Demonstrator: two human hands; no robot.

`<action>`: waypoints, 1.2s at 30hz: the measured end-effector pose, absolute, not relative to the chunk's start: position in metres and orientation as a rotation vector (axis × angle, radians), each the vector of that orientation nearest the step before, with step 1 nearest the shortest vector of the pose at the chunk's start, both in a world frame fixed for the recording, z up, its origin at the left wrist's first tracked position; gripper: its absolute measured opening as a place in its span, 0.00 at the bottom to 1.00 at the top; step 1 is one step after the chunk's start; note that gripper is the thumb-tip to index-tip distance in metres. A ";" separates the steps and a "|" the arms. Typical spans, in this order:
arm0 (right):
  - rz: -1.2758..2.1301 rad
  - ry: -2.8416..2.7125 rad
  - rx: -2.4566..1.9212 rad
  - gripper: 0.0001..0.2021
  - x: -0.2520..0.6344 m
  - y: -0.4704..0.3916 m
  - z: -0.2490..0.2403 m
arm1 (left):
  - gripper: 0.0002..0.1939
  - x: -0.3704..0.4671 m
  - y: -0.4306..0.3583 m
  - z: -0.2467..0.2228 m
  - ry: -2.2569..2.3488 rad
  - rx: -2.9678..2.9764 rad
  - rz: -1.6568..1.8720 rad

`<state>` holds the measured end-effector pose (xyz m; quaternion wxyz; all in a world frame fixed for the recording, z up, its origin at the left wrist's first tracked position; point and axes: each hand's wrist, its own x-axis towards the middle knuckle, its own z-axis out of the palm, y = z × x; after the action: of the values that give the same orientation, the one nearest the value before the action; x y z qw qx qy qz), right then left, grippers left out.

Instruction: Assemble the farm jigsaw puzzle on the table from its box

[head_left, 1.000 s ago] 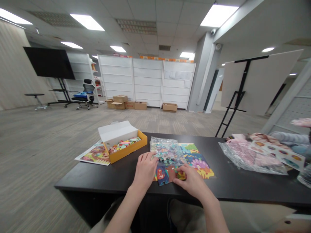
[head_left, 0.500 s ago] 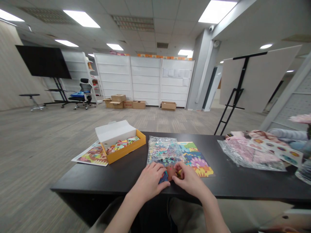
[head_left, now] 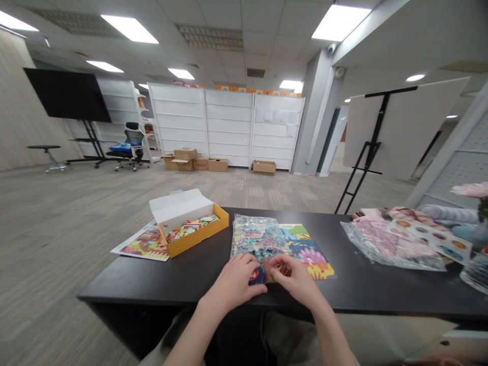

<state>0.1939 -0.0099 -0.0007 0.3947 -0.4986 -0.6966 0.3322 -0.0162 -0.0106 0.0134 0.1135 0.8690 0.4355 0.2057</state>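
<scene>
My left hand [head_left: 240, 278] lies over the front edge of the colourful puzzle picture, palm down with fingers stretched out and thumb apart. A dark blue puzzle part [head_left: 258, 275] shows beside its fingertips. My right hand [head_left: 293, 277] is curled, thumb and fingertips brought together at a brownish puzzle piece [head_left: 268, 273], partly hidden by the fingers. Just beyond both hands, a transparent plastic bag [head_left: 253, 234] of puzzle pieces lies on the table. A bright printed picture with a purple peacock-like figure [head_left: 310, 255] reaches out to the right of it.
On the black table [head_left: 160, 282], a yellow box [head_left: 198, 243] with its white lid raised holds many loose pieces. A printed sheet [head_left: 143, 244] lies under its left side. At right are a plastic-wrapped pink bundle [head_left: 385, 241], a sticker sheet [head_left: 434, 239] and pink flowers [head_left: 470, 189].
My right hand has shifted slightly left, its fingertips now over the brownish piece. My left hand stays almost in place. The view has tilted a little.
</scene>
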 end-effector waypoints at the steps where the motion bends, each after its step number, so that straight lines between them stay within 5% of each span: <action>1: 0.858 -1.734 -1.269 0.09 0.194 -0.009 -0.002 | 0.18 -0.016 -0.011 0.013 1.278 2.549 0.606; 8: 0.948 -1.556 -1.180 0.16 0.198 -0.007 0.000 | 0.20 -0.022 -0.011 0.011 1.252 2.552 0.678; 13: 1.073 -1.510 -1.148 0.19 0.200 -0.011 0.007 | 0.07 -0.031 -0.009 0.015 1.516 2.603 0.797; 21: 1.115 -1.509 -1.151 0.19 0.194 -0.009 0.003 | 0.23 -0.039 0.000 0.007 1.548 2.512 0.823; 27: 1.029 -1.557 -1.130 0.18 0.170 0.003 0.004 | 0.27 -0.032 0.007 0.003 1.431 2.401 1.077; 36: 0.831 -1.701 -1.088 0.30 0.147 0.020 -0.008 | 0.32 -0.036 0.009 -0.005 1.445 2.397 1.129</action>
<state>0.1471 0.0197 -0.0084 0.4610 -0.4423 -0.6913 0.3376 -0.0356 0.0085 -0.0050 0.0617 0.7928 0.4778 0.3733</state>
